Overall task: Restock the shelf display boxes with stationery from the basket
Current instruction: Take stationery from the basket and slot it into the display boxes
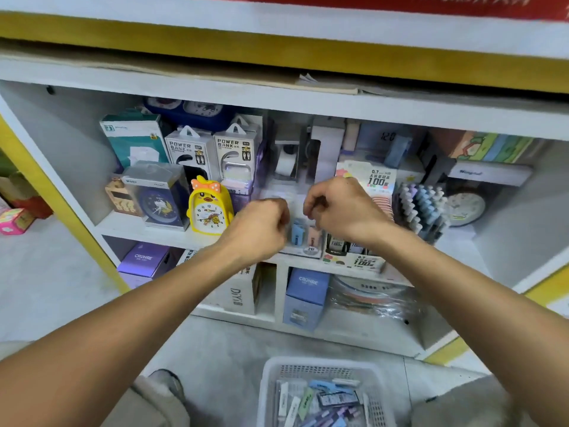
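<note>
Now | your left hand [261, 224] and right hand [334, 208] curled over the display box [303, 238] | held contents unclear | basket [323, 392] below

White shelving unit [277, 97] fills the view, edged with a yellow trim band [308, 53] along the board above it. A red banner [462, 3] runs above that band. Left of the unit, a yellow upright [46, 192] borders its side panel. The interior back and side walls are white and evenly lit, with some shadow under the top board. Below the unit lies a pale grey floor [46, 288], smooth and dull.
</note>
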The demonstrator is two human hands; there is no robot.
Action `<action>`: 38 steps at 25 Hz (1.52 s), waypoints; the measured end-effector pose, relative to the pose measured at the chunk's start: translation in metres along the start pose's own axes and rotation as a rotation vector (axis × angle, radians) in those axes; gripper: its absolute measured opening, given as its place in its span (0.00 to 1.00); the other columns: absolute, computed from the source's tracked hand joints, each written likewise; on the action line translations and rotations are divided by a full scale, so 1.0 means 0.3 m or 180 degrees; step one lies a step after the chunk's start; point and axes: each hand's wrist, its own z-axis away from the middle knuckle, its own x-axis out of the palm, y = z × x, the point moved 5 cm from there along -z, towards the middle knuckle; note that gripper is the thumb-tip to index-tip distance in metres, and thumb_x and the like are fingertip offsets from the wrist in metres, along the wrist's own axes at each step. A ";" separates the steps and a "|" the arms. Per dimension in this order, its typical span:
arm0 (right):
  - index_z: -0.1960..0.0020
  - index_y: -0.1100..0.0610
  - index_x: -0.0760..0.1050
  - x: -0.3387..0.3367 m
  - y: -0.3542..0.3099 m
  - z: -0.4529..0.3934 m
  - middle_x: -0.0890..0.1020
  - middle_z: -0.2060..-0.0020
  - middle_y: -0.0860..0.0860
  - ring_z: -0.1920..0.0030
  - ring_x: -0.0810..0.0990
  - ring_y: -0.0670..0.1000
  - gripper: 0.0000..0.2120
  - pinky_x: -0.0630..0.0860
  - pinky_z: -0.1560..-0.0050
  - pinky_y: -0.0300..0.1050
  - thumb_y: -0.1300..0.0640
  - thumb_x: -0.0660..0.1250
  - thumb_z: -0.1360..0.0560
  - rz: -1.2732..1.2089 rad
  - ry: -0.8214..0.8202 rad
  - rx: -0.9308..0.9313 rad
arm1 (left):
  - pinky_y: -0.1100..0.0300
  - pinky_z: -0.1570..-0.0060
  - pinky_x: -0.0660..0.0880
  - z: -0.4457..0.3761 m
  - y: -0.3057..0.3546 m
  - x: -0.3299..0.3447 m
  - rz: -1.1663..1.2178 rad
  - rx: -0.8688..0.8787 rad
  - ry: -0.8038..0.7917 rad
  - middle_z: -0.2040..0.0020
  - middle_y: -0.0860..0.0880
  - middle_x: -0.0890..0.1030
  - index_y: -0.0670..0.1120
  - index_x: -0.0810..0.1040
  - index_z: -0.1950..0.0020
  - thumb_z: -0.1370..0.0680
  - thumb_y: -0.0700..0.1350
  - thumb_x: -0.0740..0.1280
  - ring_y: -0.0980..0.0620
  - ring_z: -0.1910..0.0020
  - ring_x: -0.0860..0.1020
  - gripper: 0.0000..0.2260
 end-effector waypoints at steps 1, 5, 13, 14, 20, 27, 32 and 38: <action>0.62 0.54 0.82 0.034 0.019 0.056 0.82 0.68 0.45 0.63 0.82 0.48 0.13 0.77 0.63 0.37 0.67 0.63 0.29 0.0050 -0.0293 0.0043 | 0.58 0.59 0.73 0.032 0.009 0.029 -0.0081 -0.0002 -0.0235 0.52 0.46 0.83 0.47 0.80 0.51 0.27 0.39 0.62 0.43 0.51 0.79 0.10; 0.54 0.55 0.83 0.305 0.156 0.271 0.85 0.63 0.48 0.62 0.85 0.48 0.12 0.81 0.58 0.41 0.65 0.64 0.28 0.0657 -0.2012 0.0226 | 0.56 0.55 0.77 0.161 0.047 0.298 -0.0527 0.0216 -0.2167 0.52 0.45 0.84 0.43 0.81 0.46 0.28 0.38 0.64 0.45 0.52 0.81 0.13; 0.36 0.64 0.77 0.842 0.639 0.656 0.80 0.38 0.61 0.40 0.79 0.59 0.16 0.77 0.40 0.49 0.60 0.66 0.22 0.0918 -0.2783 0.1267 | 0.56 0.57 0.74 0.450 0.059 0.925 -0.0861 0.0491 -0.3383 0.46 0.41 0.81 0.42 0.77 0.42 0.25 0.43 0.69 0.42 0.50 0.80 0.12; 0.38 0.66 0.76 0.876 0.699 0.707 0.79 0.38 0.62 0.39 0.79 0.59 0.15 0.76 0.41 0.47 0.60 0.66 0.22 0.0831 -0.2697 0.1492 | 0.57 0.59 0.73 0.484 0.040 0.992 -0.0812 0.0448 -0.3468 0.45 0.40 0.80 0.41 0.76 0.42 0.24 0.43 0.69 0.42 0.50 0.79 0.12; 0.44 0.62 0.76 1.032 0.896 0.959 0.80 0.43 0.62 0.42 0.80 0.62 0.09 0.73 0.51 0.48 0.62 0.61 0.21 0.0345 -0.2070 0.2769 | 0.50 0.45 0.74 0.580 -0.044 1.258 -0.0676 0.0451 -0.3378 0.35 0.39 0.71 0.38 0.66 0.30 0.25 0.42 0.71 0.40 0.38 0.73 0.27; 0.31 0.67 0.68 1.142 0.886 1.015 0.79 0.38 0.61 0.38 0.78 0.59 0.18 0.74 0.40 0.49 0.62 0.51 0.17 0.0356 -0.1435 0.3018 | 0.47 0.28 0.62 0.556 0.020 1.467 -0.0685 0.0477 -0.3081 0.25 0.38 0.59 0.38 0.52 0.22 0.26 0.47 0.73 0.39 0.25 0.59 0.41; 0.30 0.67 0.65 1.152 0.897 1.010 0.78 0.39 0.61 0.40 0.79 0.59 0.20 0.76 0.42 0.49 0.58 0.59 0.18 0.0374 -0.1308 0.3087 | 0.47 0.38 0.71 0.575 0.019 1.513 -0.0897 0.0441 -0.2724 0.33 0.38 0.63 0.38 0.57 0.27 0.28 0.42 0.73 0.38 0.36 0.68 0.35; 0.35 0.64 0.66 1.166 0.887 1.019 0.77 0.40 0.59 0.41 0.78 0.56 0.18 0.75 0.44 0.44 0.56 0.63 0.20 0.0483 -0.1223 0.3034 | 0.50 0.36 0.69 0.678 -0.102 1.508 -0.0726 -0.0155 -0.2700 0.37 0.43 0.67 0.43 0.60 0.29 0.30 0.52 0.76 0.44 0.38 0.70 0.37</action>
